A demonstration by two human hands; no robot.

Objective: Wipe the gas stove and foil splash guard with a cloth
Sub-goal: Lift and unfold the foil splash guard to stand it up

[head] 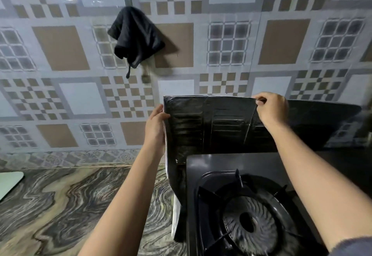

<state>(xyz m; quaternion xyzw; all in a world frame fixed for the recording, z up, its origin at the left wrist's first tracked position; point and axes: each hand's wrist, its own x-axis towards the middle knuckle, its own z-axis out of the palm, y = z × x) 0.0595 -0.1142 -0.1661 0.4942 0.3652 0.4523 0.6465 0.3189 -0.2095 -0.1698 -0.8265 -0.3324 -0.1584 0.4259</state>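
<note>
I work from a single view, the head camera, worn above the desk (60, 205) and looking forward and a little down. It faces the tiled wall (231, 4), which fills the upper two thirds of the frame. The wide lens makes the tile lines lean and bow toward the edges. The desk runs across the lower left. The gas stove (211, 167) sits close under the lens at lower right, cut off by the bottom and right edges.

Both forearms enter from the bottom. The left hand (156, 127) and right hand (271, 111) meet the foil splash guard (211, 127) just right of centre, near enough to make out the fingers. A dark cloth (134, 36) hangs on the wall, up and left of centre.
</note>
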